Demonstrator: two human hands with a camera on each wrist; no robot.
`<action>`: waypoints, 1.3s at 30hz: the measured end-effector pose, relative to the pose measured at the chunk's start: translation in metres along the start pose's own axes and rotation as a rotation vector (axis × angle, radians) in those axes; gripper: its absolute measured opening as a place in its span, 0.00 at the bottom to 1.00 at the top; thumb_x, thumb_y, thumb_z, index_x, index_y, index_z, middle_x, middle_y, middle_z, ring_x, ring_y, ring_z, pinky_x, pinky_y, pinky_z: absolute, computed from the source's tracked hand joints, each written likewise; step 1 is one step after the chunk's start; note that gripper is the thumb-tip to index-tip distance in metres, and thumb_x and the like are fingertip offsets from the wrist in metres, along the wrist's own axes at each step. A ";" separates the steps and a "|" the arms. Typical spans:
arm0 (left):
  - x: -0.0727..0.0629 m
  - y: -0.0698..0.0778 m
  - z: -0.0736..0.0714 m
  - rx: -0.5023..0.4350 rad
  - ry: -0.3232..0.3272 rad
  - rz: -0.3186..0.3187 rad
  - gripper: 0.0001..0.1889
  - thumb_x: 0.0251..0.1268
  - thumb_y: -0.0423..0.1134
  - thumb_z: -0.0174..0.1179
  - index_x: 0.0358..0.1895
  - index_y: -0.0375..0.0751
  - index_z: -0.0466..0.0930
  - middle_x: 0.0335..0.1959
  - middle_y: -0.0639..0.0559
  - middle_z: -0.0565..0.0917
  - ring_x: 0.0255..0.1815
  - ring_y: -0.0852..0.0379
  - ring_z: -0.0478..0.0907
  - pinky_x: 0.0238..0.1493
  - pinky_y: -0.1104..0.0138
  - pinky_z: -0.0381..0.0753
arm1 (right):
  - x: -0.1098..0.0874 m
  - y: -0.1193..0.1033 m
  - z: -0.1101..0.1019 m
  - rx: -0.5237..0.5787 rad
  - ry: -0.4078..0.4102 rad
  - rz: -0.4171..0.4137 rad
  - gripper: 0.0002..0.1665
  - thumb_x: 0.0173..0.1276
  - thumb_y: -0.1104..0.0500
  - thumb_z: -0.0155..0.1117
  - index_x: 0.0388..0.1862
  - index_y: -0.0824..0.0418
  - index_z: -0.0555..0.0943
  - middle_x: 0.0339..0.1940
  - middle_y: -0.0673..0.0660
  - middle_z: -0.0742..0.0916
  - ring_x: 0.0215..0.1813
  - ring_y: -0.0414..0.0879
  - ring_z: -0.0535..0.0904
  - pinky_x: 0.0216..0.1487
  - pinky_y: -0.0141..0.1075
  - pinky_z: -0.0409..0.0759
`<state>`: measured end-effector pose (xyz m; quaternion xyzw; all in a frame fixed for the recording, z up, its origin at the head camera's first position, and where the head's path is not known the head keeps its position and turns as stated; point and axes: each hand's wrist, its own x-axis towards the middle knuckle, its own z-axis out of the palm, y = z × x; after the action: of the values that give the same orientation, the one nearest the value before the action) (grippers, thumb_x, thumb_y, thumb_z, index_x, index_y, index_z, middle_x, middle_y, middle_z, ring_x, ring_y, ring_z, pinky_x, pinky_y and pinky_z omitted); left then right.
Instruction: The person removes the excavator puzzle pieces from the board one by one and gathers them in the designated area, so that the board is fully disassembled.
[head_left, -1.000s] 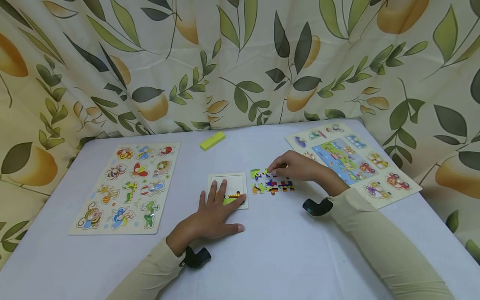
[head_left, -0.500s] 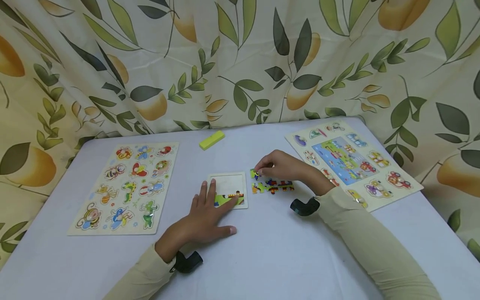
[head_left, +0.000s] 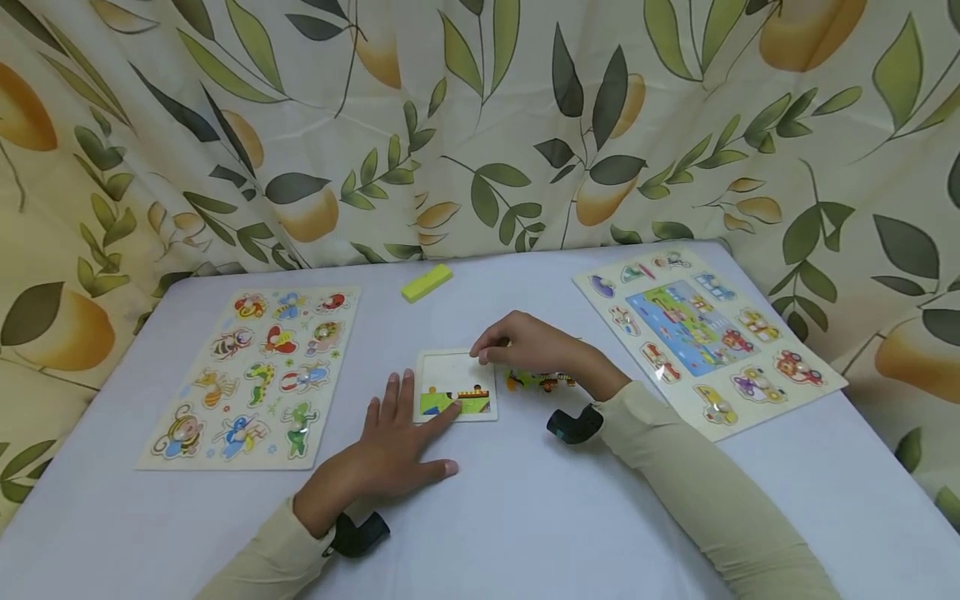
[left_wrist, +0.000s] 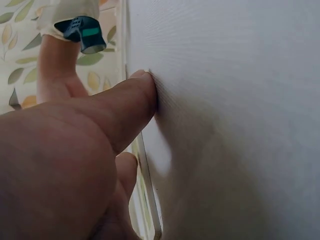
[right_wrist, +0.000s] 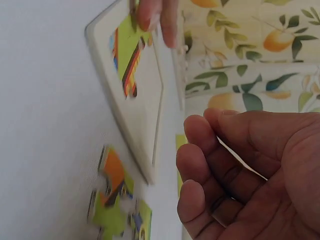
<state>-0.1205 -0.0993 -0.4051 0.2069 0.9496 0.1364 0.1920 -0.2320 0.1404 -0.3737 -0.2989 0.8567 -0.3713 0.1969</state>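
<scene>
A small square puzzle tray (head_left: 442, 369) with a white base lies mid-table, printed pieces (head_left: 475, 404) filling its lower part. My left hand (head_left: 393, 446) lies with fingers spread at its lower left, the index fingertip on those pieces. Over the tray's upper right corner hovers my right hand (head_left: 532, 346), thumb and fingertips pinched together on a puzzle piece that the fingers hide almost wholly. Loose puzzle pieces (head_left: 536, 381) lie partly beneath that hand; some appear blurred in the right wrist view (right_wrist: 112, 215). Mostly thumb and palm of the left hand (left_wrist: 75, 140) fill the left wrist view.
A large picture board (head_left: 247, 375) with insect and animal figures lies at the left. Another board (head_left: 708, 333), showing vehicles, lies at the right. A yellow-green block (head_left: 427, 283) sits near the far edge, before a leaf-and-fruit patterned curtain (head_left: 480, 125).
My right hand has moved left from above the loose pieces to the tray's upper right corner. The left hand has slid left and down, uncovering more of the laid pieces.
</scene>
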 end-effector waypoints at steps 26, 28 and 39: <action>-0.001 -0.001 -0.004 0.000 -0.044 -0.011 0.39 0.64 0.66 0.54 0.77 0.64 0.54 0.78 0.39 0.29 0.75 0.36 0.22 0.62 0.31 0.26 | 0.032 -0.021 0.039 0.039 -0.121 -0.033 0.11 0.72 0.63 0.59 0.48 0.62 0.86 0.39 0.49 0.87 0.39 0.41 0.78 0.44 0.32 0.76; 0.000 -0.001 -0.004 -0.015 -0.048 -0.020 0.39 0.64 0.66 0.55 0.76 0.65 0.54 0.78 0.40 0.28 0.75 0.36 0.20 0.59 0.29 0.24 | 0.033 -0.022 0.040 0.035 -0.125 -0.022 0.11 0.72 0.64 0.59 0.48 0.62 0.86 0.38 0.49 0.87 0.39 0.41 0.78 0.45 0.32 0.76; 0.002 -0.002 -0.002 -0.016 -0.076 -0.046 0.39 0.63 0.68 0.54 0.76 0.69 0.53 0.78 0.43 0.26 0.74 0.35 0.17 0.58 0.27 0.24 | 0.034 -0.027 0.045 0.003 -0.146 -0.010 0.12 0.72 0.64 0.59 0.49 0.61 0.86 0.40 0.48 0.87 0.40 0.42 0.78 0.45 0.31 0.76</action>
<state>-0.1236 -0.1003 -0.4041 0.1887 0.9450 0.1315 0.2324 -0.2226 0.0802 -0.3865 -0.3293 0.8379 -0.3509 0.2577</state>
